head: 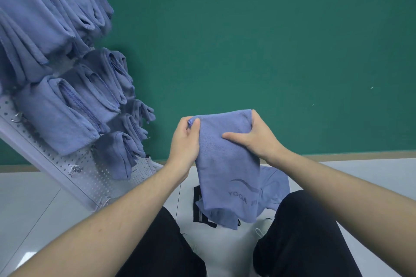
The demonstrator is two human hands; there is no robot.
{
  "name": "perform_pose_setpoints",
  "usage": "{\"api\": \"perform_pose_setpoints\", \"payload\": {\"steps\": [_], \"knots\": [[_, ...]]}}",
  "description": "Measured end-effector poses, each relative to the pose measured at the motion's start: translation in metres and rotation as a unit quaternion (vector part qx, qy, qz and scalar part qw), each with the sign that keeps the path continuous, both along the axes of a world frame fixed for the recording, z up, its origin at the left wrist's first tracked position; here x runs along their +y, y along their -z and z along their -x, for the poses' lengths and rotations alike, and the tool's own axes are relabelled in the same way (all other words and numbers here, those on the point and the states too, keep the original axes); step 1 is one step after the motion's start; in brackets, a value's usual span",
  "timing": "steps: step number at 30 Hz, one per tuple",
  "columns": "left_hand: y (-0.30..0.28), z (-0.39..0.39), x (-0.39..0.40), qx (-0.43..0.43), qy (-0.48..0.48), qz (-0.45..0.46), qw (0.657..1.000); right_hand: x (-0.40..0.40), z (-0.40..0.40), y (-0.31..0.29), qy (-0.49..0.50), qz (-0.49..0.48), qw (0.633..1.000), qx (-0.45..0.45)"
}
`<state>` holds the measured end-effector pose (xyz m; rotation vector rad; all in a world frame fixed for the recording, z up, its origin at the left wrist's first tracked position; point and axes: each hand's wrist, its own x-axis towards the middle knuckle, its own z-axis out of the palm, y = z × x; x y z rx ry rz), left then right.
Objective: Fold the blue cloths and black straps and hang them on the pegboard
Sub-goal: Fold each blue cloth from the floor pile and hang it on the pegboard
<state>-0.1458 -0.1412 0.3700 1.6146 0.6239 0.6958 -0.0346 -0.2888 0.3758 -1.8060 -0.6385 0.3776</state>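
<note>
Head view: left hand [185, 141] pinches the top corner of a soft blue terry cloth [227, 164]; right hand [252, 137] grips its other edge, thumb across the front. Cloth hangs below both sets of fingers, right of the white pegboard [74, 177].

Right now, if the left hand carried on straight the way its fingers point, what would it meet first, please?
The left hand already grips the blue cloth; its fingers point up and away, so beyond the cloth's corner probably only the green wall, though depth is unclear.
</note>
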Motion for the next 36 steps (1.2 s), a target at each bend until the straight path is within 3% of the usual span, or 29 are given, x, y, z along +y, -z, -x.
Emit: {"api": "perform_pose_setpoints", "payload": {"steps": [3, 8, 14, 16, 20, 24, 36], "knots": [[0.006, 0.003, -0.009, -0.022, -0.021, -0.037, 0.999, 0.004, 0.005, 0.003, 0.016, -0.043, 0.999, 0.006], [0.009, 0.007, -0.021, -0.061, -0.036, 0.012, 0.997, 0.013, 0.014, 0.011, 0.06, -0.09, 0.994, 0.001], [0.006, 0.006, -0.017, -0.114, -0.084, 0.076, 0.987, 0.012, 0.015, 0.024, -0.025, -0.105, 0.983, 0.146], [0.007, 0.006, -0.016, -0.104, -0.081, 0.037, 0.991, 0.014, 0.016, 0.028, -0.007, -0.11, 0.986, 0.128], [0.012, 0.004, -0.019, -0.078, -0.087, -0.019, 0.993, 0.022, 0.026, 0.027, 0.055, -0.094, 0.994, 0.004], [0.013, -0.002, -0.03, -0.076, -0.081, -0.018, 0.994, 0.028, 0.04, 0.024, 0.073, -0.072, 0.993, -0.055], [0.006, -0.009, -0.034, -0.084, -0.053, 0.07, 0.993, 0.027, 0.054, 0.011, 0.002, -0.101, 0.994, -0.045]]}}
